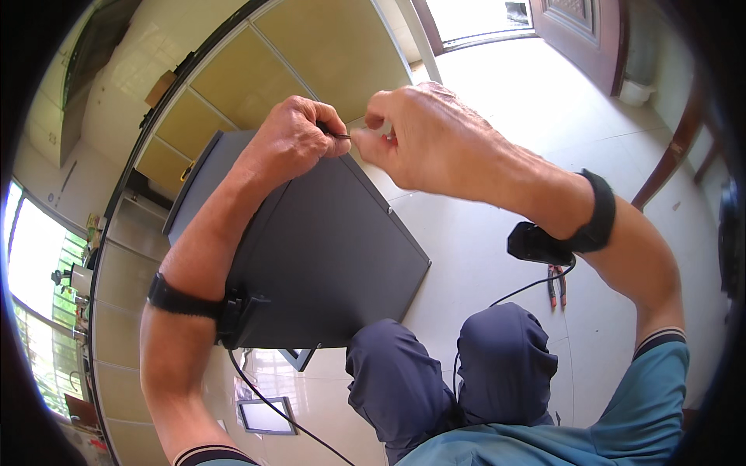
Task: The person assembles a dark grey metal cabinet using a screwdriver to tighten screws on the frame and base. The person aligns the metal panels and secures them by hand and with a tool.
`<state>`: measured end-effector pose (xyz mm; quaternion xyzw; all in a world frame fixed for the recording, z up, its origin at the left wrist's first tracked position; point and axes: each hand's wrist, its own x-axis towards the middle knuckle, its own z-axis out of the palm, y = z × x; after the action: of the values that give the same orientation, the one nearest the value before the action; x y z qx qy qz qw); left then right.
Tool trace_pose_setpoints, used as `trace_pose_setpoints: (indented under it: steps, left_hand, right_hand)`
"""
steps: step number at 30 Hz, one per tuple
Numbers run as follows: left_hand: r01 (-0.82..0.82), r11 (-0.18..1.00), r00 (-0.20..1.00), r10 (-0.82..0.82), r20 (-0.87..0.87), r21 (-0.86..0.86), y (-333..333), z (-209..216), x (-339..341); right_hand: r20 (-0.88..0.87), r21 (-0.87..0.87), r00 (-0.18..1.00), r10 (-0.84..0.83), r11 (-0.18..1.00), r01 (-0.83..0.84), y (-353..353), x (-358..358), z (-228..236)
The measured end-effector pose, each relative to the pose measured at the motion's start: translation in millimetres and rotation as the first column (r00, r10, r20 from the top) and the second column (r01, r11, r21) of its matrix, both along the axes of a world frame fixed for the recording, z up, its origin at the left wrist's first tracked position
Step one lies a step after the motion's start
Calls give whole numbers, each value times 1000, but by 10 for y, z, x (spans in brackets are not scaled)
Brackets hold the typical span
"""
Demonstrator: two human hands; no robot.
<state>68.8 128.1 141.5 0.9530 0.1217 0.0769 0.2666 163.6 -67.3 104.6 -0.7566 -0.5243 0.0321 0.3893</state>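
Note:
My left hand (299, 138) is closed in a pinch on a thin dark piece (341, 137), whose tip pokes out toward my right hand; the rest of it is hidden in the fingers. My right hand (427, 132) is close beside it, fingers curled, the thumb tip almost at the dark tip. A gap shows between thumb and forefinger, with nothing plainly held there. Below both hands stands a large dark grey box-like cabinet (326, 248) with flat panels and small screws along its edges. My left forearm passes over its left part.
Red-handled pliers (556, 287) lie on the pale tiled floor (474, 233) to the right. A framed panel (266, 416) lies at lower left. Yellowish cupboards (241, 78) line the left. Black straps with small devices (536, 243) and cables are on my forearms. A brown door (583, 35) stands at the back.

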Motion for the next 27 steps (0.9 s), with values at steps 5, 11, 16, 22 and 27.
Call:
trace_pose_setpoints:
  steps: [5,11,16,22,27]
  left_hand:
    - [-7,1000,1000,7,-10,-7,-25,44,5]
    - [-2,1000,999,2,-33,1,-50,56,-19]
    - [-29,998,999,28,-16,-47,-64,89,-45]
    - [-30,999,999,30,-26,-11,-46,97,-36]
    - [35,998,999,-34,-22,44,5,55,-91]
  right_hand:
    - [932,196,328,-152,975,-105,-97,213,-299]
    - [782,-27,623,20,1000,3,-91,18,-267]
    - [-365,225,914,175,970,-96,92,-21,-242]
    - [-900,90,420,118,992,-86,83,-3,-132]
    - [72,262,986,150,951,-164,136,-38,-366]
